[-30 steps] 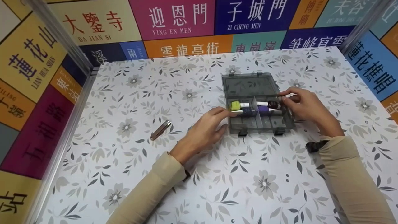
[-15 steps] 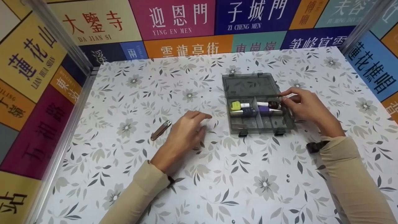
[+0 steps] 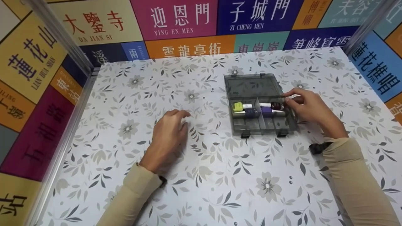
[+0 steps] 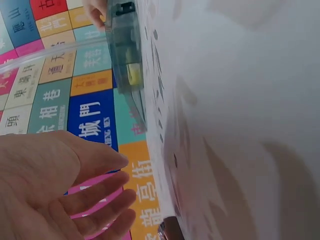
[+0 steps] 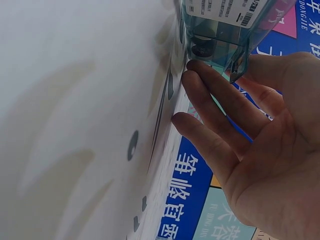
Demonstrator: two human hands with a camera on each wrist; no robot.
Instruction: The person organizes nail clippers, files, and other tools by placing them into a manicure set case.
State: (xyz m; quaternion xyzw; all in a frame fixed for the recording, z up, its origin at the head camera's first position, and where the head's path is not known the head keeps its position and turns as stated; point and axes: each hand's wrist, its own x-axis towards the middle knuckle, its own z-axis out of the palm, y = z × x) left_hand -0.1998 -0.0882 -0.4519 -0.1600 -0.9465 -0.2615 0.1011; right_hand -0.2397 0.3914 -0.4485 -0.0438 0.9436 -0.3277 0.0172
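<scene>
A smoky see-through compartment box (image 3: 257, 125) lies on the table with its lid (image 3: 252, 86) folded back. Its rear compartments hold several nail polish bottles: a yellow-green bottle (image 3: 238, 107), a dark blue one (image 3: 250, 112), a purple one (image 3: 266, 110) and a blackish one (image 3: 276, 106). My right hand (image 3: 309, 105) holds the box's right edge near the hinge between thumb and index finger. Left of the box, my left hand (image 3: 169, 130) hovers low with loosely bent fingers and nothing in them. Beneath it is a nail clipper (image 4: 173, 229), hidden in the head view but partly visible in the left wrist view.
A white cloth with grey flowers and leaves covers the table (image 3: 220, 175). Colourful panels with Chinese lettering (image 3: 179, 18) stand along the back and both sides. Two dark latches (image 3: 282, 133) jut from the box's front edge.
My left hand has left the box's left side and travelled left until it covers the nail clipper. My right hand and the box have stayed in place.
</scene>
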